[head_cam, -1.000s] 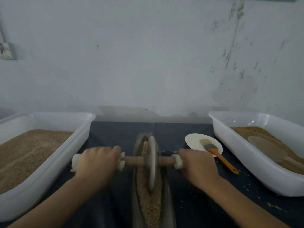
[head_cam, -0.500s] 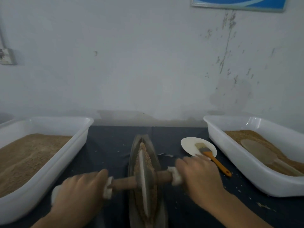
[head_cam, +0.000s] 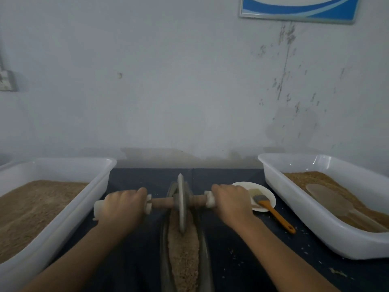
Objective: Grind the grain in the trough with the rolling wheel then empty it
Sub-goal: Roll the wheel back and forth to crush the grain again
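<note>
A single head-worn camera looks forward and slightly down across the dark table [head_cam: 231, 260] toward the wall [head_cam: 179, 91], which fills the upper half. The view sits close above the person's forearms (wide-angle, so edges bow), with white tubs cropped at both sides.

I am at a plain workbench in what looks like a small grain-processing workshop: a scuffed, stained whitewashed wall [head_cam: 189, 81] rises right behind the dark cloth-covered table [head_cam: 231, 239], and large white plastic tubs [head_cam: 315, 224] of brown ground meal [head_cam: 31, 207] flank a narrow metal grinding trough [head_cam: 166, 239]
</note>
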`<action>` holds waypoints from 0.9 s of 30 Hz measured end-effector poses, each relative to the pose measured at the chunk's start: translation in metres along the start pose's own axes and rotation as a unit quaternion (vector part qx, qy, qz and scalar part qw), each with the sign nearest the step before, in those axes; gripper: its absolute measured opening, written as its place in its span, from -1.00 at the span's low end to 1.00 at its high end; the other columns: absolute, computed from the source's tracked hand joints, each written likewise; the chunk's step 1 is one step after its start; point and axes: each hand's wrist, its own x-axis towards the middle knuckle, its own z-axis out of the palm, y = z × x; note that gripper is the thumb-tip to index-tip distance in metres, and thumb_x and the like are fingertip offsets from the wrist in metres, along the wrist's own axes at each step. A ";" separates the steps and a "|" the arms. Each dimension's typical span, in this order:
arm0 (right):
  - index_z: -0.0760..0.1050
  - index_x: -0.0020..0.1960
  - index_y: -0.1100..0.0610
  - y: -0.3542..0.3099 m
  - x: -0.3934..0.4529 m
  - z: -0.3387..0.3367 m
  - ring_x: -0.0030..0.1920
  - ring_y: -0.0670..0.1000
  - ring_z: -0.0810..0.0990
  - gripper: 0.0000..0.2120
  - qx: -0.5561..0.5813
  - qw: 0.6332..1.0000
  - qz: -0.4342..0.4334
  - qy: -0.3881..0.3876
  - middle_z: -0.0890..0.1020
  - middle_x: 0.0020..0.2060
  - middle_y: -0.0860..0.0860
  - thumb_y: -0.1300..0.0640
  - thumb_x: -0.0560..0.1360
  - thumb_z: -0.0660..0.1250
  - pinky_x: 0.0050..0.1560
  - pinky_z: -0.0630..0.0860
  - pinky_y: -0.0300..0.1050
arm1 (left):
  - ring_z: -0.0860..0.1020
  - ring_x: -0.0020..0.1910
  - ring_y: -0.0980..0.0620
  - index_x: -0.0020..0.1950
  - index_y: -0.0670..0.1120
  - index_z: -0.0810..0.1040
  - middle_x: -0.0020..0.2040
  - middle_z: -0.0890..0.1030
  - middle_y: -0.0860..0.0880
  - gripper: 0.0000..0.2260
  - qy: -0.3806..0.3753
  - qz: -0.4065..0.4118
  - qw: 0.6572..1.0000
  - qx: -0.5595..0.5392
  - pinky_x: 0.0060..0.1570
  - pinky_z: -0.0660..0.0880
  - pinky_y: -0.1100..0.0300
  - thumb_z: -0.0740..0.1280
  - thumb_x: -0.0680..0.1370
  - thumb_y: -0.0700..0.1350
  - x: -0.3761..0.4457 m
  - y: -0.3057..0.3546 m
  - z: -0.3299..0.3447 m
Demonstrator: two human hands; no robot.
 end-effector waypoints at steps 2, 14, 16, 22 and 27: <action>0.41 -0.08 -0.02 -0.002 0.008 0.006 -0.18 0.05 0.56 -0.83 -0.005 1.000 0.018 0.003 0.60 -0.16 -0.03 0.01 0.41 0.37 -0.22 0.41 -0.05 | 0.44 -0.33 0.15 -0.18 0.12 0.25 -0.28 0.46 0.13 -0.76 -0.001 -0.003 1.000 -0.003 -0.33 0.32 0.22 0.31 0.48 0.13 0.011 0.001 0.004; 0.42 -0.38 -0.05 0.002 -0.110 -0.065 -0.53 -0.07 0.43 -0.58 0.036 0.992 -0.097 0.069 0.43 -0.53 -0.09 0.02 -0.15 0.54 -0.53 0.36 -0.18 | 0.44 0.15 0.24 0.01 0.23 0.35 0.13 0.42 0.29 -0.84 -0.182 0.016 0.969 -0.166 0.30 0.34 0.15 0.20 0.52 0.26 -0.078 -0.020 -0.036; 0.40 -0.37 -0.07 0.001 -0.106 -0.063 -0.52 -0.08 0.44 -0.59 0.044 0.994 -0.094 0.014 0.45 -0.52 -0.10 -0.01 -0.11 0.55 -0.51 0.37 -0.18 | 0.45 0.14 0.25 0.01 0.28 0.33 0.07 0.42 0.33 -0.81 -0.232 0.021 0.962 -0.143 0.30 0.34 0.13 0.15 0.47 0.31 -0.079 -0.019 -0.044; 0.40 -0.13 -0.05 0.003 -0.049 -0.011 -0.24 -0.02 0.55 -0.83 0.046 0.998 -0.031 -0.028 0.58 -0.23 -0.07 -0.07 0.41 0.36 -0.23 0.48 -0.09 | 0.43 -0.26 0.24 -0.12 0.16 0.28 -0.22 0.45 0.18 -0.81 -0.047 0.040 0.998 -0.021 -0.26 0.32 0.24 0.26 0.48 0.19 -0.038 0.003 -0.024; 0.43 -0.09 0.03 -0.004 0.005 0.006 -0.23 0.07 0.57 -0.85 -0.008 0.999 -0.004 0.035 0.60 -0.20 0.00 0.05 0.41 0.38 -0.32 0.26 -0.09 | 0.59 -0.15 -0.01 -0.14 0.08 0.33 -0.14 0.59 0.07 -0.84 0.000 0.017 1.000 -0.006 -0.20 0.47 0.13 0.20 0.54 0.12 0.019 0.001 0.000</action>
